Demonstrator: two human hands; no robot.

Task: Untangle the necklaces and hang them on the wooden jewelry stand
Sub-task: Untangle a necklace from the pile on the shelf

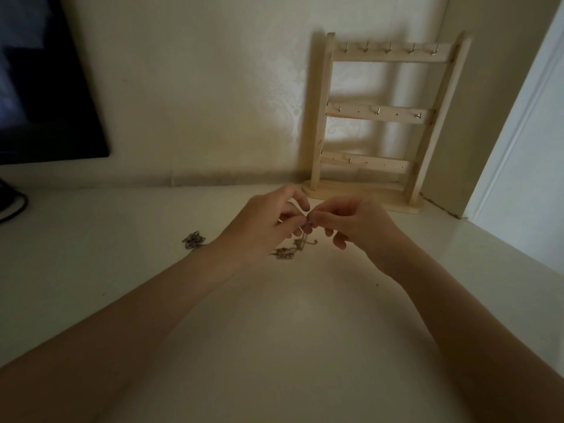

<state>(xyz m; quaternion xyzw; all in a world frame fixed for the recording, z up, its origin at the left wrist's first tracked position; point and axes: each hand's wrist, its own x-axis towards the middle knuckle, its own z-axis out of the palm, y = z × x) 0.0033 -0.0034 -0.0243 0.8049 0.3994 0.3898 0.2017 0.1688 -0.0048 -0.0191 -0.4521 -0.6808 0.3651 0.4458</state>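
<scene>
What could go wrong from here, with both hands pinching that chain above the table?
1. The left hand and right hand pinch the chain close together; pulling apart might tighten a knot.
2. Its tangled lower end lies on the table; lifting could drag or snag it.
3. A second tangled necklace lies by the left wrist, which might sweep it away.

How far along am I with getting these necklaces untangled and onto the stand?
Nothing is hung yet: every hook on the pale wooden jewelry stand is bare. In hand: your left hand and right hand pinch one thin metal chain necklace, its tail trailing onto the white tabletop. Left: a second bunched metal necklace lies untouched by your left wrist, then hanging both.
</scene>
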